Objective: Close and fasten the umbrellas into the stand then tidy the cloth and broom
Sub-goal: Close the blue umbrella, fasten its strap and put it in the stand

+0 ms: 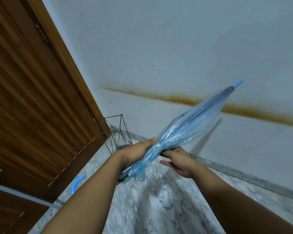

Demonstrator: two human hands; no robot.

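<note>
Corner of a room: pale wall (159, 48) with a brown stain band, wooden door (32, 98) at left, marbled floor (150, 200) below. A black wire stand (118, 132) sat in the corner beside the door frame; no umbrella showed in it.

The folded transparent blue umbrella (189, 125) was held in the air, well clear of the stand, tip slanted up and right toward the wall. Left hand (139, 151) was wrapped around the gathered canopy near its lower end. Right hand (178, 160) gripped from beneath, fingers partly hidden by the plastic; what exactly it pinched could not be made out. A blue curved handle (76, 184) showed behind the left forearm, probably this umbrella's.

Judged risks: canopy folds looked loose and bunched, so the film could spring open if the left grip eased before a strap was fastened. No strap was visible. The raised tip was near the wall and could scrape it. The light wire stand might tip on a slanted insertion.
</note>
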